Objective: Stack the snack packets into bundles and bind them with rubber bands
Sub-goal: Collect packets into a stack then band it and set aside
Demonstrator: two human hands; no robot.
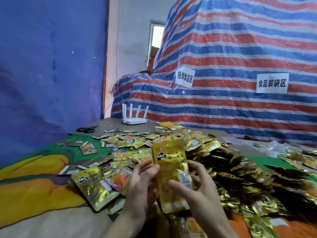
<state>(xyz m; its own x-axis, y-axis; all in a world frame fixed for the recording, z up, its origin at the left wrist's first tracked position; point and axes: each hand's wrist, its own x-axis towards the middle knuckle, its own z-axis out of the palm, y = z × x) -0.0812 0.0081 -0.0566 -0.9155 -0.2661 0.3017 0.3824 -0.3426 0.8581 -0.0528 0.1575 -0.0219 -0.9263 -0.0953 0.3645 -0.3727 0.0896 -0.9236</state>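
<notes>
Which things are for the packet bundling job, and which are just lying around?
For the job: held gold packets, left hand, right hand, packet heap.
Just lying about: scissors, white router, paper signs, striped tarp.

Cloth-covered table (34, 186): packet heap (223, 177), scissors (86, 129), router (134, 121), maybe string (107, 125) at far edge.

Place: makeshift food-packing workroom
Signs: paper labels (272, 83) naming bundling and bagging zones, stuck on striped tarpaulin (240, 48)
Stock: loose gold snack packets (223, 169) heaped across the surface (30, 191)
</notes>
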